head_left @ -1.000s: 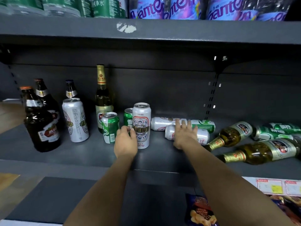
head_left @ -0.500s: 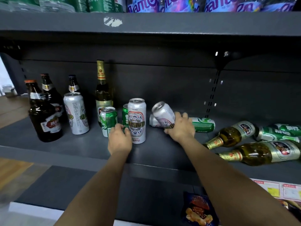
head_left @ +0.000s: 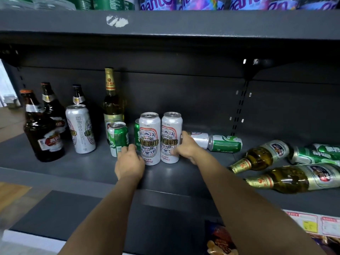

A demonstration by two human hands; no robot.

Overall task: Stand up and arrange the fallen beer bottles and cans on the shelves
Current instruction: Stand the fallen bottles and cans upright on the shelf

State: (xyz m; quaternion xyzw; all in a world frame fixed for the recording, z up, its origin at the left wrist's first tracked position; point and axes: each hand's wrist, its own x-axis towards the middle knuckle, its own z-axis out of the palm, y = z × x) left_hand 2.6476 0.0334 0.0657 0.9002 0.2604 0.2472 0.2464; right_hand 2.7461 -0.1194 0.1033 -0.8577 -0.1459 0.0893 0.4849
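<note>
On the dark shelf [head_left: 82, 168], two tall white patterned cans stand side by side. My right hand [head_left: 186, 150] grips the right white can [head_left: 170, 133], upright on the shelf. My left hand [head_left: 128, 161] sits with curled fingers in front of the left white can [head_left: 150, 137] and a small green can [head_left: 117, 138]; its grip is hidden. To the right lie a fallen white can [head_left: 199, 138], a green can [head_left: 226, 143], two gold-necked bottles [head_left: 261, 157] [head_left: 298, 178] and further green cans [head_left: 312, 155].
Standing at the left are dark brown bottles [head_left: 43, 133], another white can [head_left: 81, 129] and a tall gold-capped bottle [head_left: 112, 103]. The upper shelf [head_left: 184, 23] hangs low overhead. A snack bag [head_left: 219, 240] and price tags [head_left: 312, 223] sit below the shelf edge.
My right hand took a fallen white can, tilted it up and set it upright beside the standing white can. My left hand stayed near the cans' bases.
</note>
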